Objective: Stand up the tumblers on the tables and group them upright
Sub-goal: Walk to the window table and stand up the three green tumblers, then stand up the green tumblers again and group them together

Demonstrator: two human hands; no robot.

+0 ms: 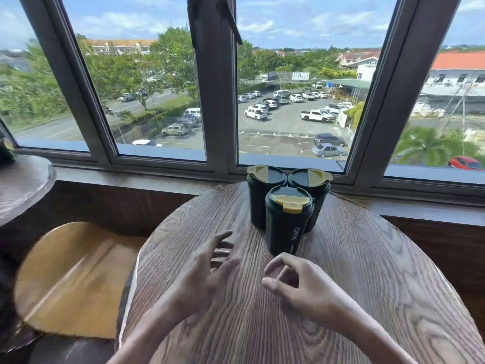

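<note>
Left hand [207, 274] hovers palm-down, fingers spread and empty; right hand [296, 282] hovers beside it. Its fingers curl loosely, gripping nothing.

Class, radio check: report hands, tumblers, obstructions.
Left hand open, right hand open, both empty. Three tumblers upright, clustered on table. Nothing in the way.

Only one legible marking: white letters "OKK", printed vertically down the side of the front tumbler [288, 222], reading top to bottom. No readable print on the two rear tumblers [265, 190] [311, 191]. Distant white sign [300, 76] beyond the car park too small to read.
</note>
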